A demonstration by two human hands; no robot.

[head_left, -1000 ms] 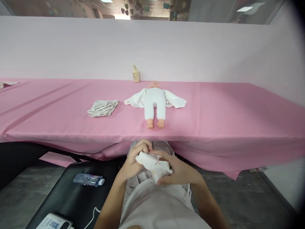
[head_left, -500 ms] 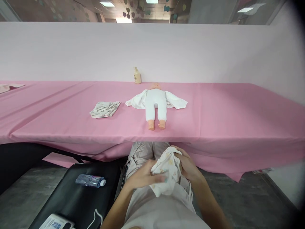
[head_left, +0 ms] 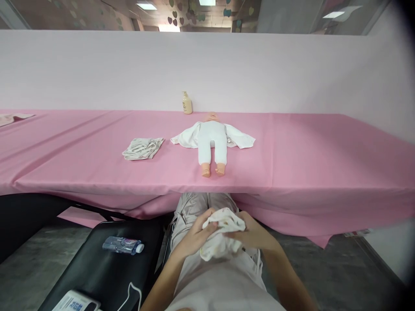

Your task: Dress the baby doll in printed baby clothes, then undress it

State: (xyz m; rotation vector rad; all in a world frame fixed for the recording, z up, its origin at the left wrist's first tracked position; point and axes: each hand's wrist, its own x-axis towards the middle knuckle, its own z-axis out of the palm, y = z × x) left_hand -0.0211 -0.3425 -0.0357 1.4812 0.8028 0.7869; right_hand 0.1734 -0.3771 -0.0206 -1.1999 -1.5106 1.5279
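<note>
Above my lap, a white cloth (head_left: 223,229) with small coloured prints is bunched between both hands; its exact kind does not show. My left hand (head_left: 198,233) grips its left side, thumb on top. On the other side my right hand (head_left: 249,233) holds the cloth, its fingers slightly blurred and partly laid over it. Beyond the table's front edge a baby doll (head_left: 212,140) lies on its back, feet toward me, in white with a white garment's sleeves (head_left: 241,137) spread out to both sides.
A folded pale cloth (head_left: 143,149) lies left of the doll on the pink tablecloth (head_left: 311,160). A pump bottle (head_left: 187,103) stands by the wall. On the black chair (head_left: 97,268) to my left are a water bottle (head_left: 123,245) and a white device (head_left: 76,301) with a cable.
The printed cloth was hanging more spread out and is now gathered into a compact bunch. My left hand has moved slightly up it, and my right hand has come lower and across it.
</note>
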